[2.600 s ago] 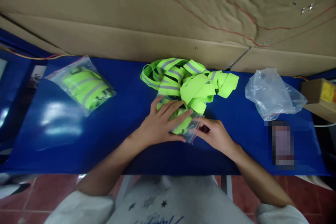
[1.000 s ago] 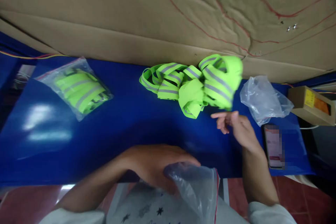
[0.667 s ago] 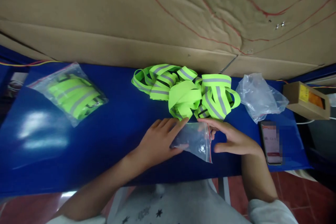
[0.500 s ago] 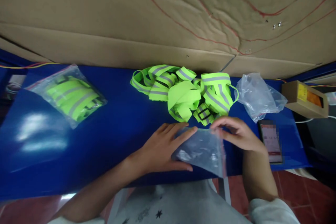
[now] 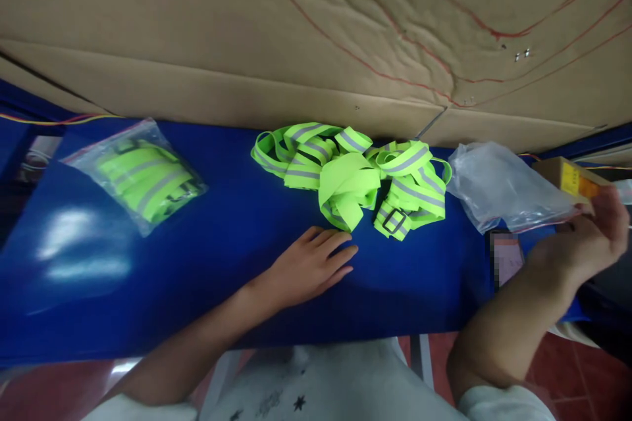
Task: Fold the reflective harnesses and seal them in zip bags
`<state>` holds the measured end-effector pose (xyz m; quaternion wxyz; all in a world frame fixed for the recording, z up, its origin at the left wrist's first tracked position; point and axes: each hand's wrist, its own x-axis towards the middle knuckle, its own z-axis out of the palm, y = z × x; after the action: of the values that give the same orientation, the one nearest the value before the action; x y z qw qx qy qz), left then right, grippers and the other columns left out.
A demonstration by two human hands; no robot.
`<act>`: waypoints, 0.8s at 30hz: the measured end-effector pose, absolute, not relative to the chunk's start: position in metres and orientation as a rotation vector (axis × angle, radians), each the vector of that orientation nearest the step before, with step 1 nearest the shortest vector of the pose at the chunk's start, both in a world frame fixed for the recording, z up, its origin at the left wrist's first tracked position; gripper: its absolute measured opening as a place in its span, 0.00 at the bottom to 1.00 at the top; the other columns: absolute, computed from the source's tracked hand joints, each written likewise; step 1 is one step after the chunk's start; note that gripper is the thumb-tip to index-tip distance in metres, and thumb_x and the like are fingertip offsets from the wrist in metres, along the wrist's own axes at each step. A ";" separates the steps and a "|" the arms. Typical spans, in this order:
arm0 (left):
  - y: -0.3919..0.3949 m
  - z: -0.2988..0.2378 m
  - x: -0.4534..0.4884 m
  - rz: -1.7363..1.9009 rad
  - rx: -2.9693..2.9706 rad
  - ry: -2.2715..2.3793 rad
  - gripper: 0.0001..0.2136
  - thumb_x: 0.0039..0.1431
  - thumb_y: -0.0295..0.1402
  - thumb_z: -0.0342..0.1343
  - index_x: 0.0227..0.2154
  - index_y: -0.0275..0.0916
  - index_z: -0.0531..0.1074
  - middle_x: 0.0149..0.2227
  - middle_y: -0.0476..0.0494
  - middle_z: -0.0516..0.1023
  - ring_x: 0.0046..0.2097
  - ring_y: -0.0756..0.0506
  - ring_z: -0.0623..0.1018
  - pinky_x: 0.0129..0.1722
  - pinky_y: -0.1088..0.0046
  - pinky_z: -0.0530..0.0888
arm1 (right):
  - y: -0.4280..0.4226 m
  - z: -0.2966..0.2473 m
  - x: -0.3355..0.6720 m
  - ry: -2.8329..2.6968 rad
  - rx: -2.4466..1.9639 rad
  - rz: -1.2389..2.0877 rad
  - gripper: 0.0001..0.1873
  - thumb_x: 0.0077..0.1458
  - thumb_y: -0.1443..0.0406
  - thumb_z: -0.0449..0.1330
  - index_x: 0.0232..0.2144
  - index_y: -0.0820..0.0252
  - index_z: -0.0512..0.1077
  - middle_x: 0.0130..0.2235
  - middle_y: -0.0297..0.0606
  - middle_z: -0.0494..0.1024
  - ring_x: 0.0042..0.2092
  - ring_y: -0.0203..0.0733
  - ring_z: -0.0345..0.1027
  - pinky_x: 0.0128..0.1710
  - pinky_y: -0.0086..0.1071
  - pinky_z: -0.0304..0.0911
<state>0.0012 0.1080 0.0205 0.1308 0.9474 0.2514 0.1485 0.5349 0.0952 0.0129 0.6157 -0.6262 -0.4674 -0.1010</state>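
My left hand (image 5: 311,270) lies on the blue table, fingers stretched out, holding nothing. Just beyond its fingertips is a heap of neon-yellow reflective straps (image 5: 348,187) with grey stripes. A black buckle (image 5: 394,220) shows at the heap's near right end. Over at the right, my right hand (image 5: 585,237) pinches the red-edged mouth of a clear zip bag (image 5: 523,194). That bag lies over other clear plastic beside the straps, and I cannot tell the layers apart. At the left sits a closed-looking zip bag (image 5: 143,177) with folded reflective straps inside.
A small cardboard box (image 5: 555,171) with a yellow label stands behind my right hand. A phone (image 5: 507,260) lies by my right forearm, partly covered. Brown cardboard (image 5: 222,46) with red lines rises along the table's back. Coloured wires run at the far left.
My right hand has carried the clear zip bag from in front of me to the right. My left hand has let go of it. The buckled straps on the right have shifted slightly.
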 end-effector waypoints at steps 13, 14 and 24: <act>0.109 0.017 0.000 0.463 2.784 0.693 0.09 0.72 0.34 0.54 0.49 0.39 0.74 0.47 0.44 0.80 0.45 0.43 0.79 0.45 0.62 0.71 | 0.116 0.025 0.378 -1.563 -2.288 -0.237 0.37 0.71 0.48 0.46 0.74 0.59 0.51 0.74 0.56 0.51 0.75 0.60 0.44 0.70 0.65 0.38; 0.108 0.018 0.001 0.466 2.790 0.689 0.09 0.72 0.34 0.54 0.49 0.39 0.73 0.47 0.45 0.80 0.45 0.43 0.79 0.45 0.62 0.71 | 0.118 0.020 0.387 -1.590 -2.270 -0.137 0.36 0.72 0.49 0.44 0.74 0.61 0.51 0.74 0.56 0.54 0.74 0.56 0.48 0.71 0.61 0.41; 0.103 0.018 0.003 0.409 2.832 0.675 0.09 0.73 0.37 0.51 0.46 0.40 0.74 0.44 0.47 0.80 0.42 0.45 0.78 0.43 0.63 0.68 | 0.148 0.029 0.404 -1.362 -2.322 -0.258 0.32 0.70 0.47 0.44 0.70 0.49 0.58 0.73 0.50 0.57 0.74 0.55 0.49 0.70 0.67 0.33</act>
<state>0.0031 0.1026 0.0175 0.1006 0.9584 0.2283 0.1384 0.4037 0.1479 0.0294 0.2168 -0.8382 -0.4916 -0.0931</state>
